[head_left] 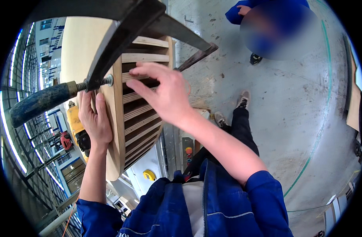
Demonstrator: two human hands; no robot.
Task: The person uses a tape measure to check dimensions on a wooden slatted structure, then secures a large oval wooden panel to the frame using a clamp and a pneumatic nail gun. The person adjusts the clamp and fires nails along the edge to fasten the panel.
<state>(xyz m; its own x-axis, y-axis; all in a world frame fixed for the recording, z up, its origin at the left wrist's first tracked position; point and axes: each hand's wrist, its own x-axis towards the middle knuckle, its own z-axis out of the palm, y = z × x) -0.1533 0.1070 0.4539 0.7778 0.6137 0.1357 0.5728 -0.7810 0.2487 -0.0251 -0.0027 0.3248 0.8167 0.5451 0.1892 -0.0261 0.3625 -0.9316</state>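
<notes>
A light wooden slatted panel (118, 130) with a curved lower end stands on edge in front of me. My left hand (95, 120) grips its left rail from behind, fingers wrapped over the edge. My right hand (165, 94) reaches across the horizontal slats (143, 57), fingers spread and resting on them near the top. A black metal lever (121, 37) with a blue handle (40, 102) and a threaded bolt (106, 81) presses on the panel's upper left edge.
A yellow power tool (78, 130) and a red tool (65, 140) lie lower left. A control box with coloured buttons (187, 152) sits below the panel. Another person in blue (274, 27) stands far on the grey concrete floor (291, 102).
</notes>
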